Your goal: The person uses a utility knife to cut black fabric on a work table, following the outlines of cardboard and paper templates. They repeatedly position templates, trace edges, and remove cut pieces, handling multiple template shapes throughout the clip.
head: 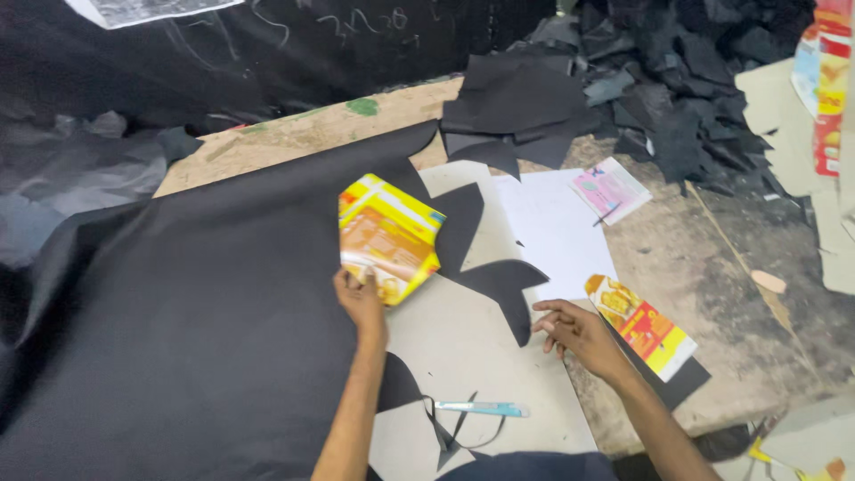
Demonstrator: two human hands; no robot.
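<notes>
My left hand (359, 298) grips the lower corner of a yellow and orange cardboard template (389, 236) that lies on the edge of a large black sheet of material (196, 303). My right hand (573, 328) rests with its fingers spread on the white cutting board (472, 347), beside a black pointed offcut (503, 289) and close to a second printed cardboard piece (641, 325). A light blue cutting knife (485, 409) sits on the board between my forearms, next to thin black strips.
A heap of black scraps (677, 80) fills the far right of the wooden table (712, 267). A pink notepad with a pen (611, 190) lies on white paper (552, 223). Cardboard pieces (802, 125) stand at the right edge.
</notes>
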